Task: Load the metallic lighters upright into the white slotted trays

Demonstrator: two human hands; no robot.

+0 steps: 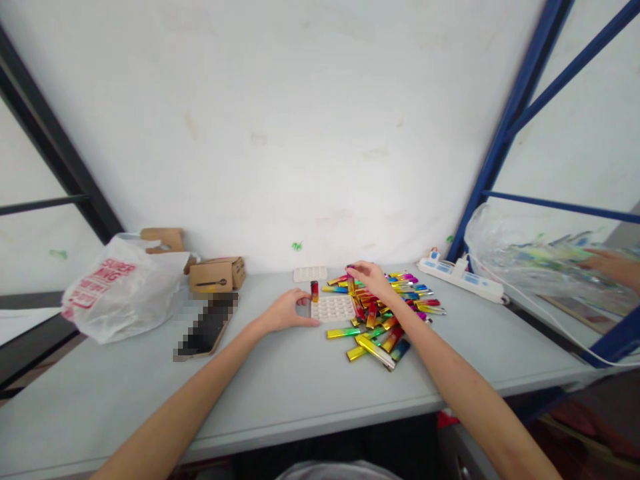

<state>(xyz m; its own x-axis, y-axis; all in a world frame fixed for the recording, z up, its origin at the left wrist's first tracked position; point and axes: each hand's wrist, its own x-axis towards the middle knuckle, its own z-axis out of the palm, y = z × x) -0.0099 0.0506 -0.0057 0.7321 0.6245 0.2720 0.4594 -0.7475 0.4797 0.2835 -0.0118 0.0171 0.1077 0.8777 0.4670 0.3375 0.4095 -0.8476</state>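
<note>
A small white tray with rows of round holes lies flat on the table. One red-and-gold lighter stands upright at its far left corner. My left hand grips the tray's left end, thumb along the near corner and fingers by the standing lighter. Above the tray's far right part, my right hand pinches an upright lighter, gold below with a dark pinkish top. Whether its lower end touches the tray is unclear. Under and beside my right forearm spreads a loose pile of shiny multicoloured lighters.
A second white tray lies by the wall. Left are a phone, a cardboard box and a white plastic bag. A power strip lies right. Beyond the blue frame, another person's hand is near a clear bag.
</note>
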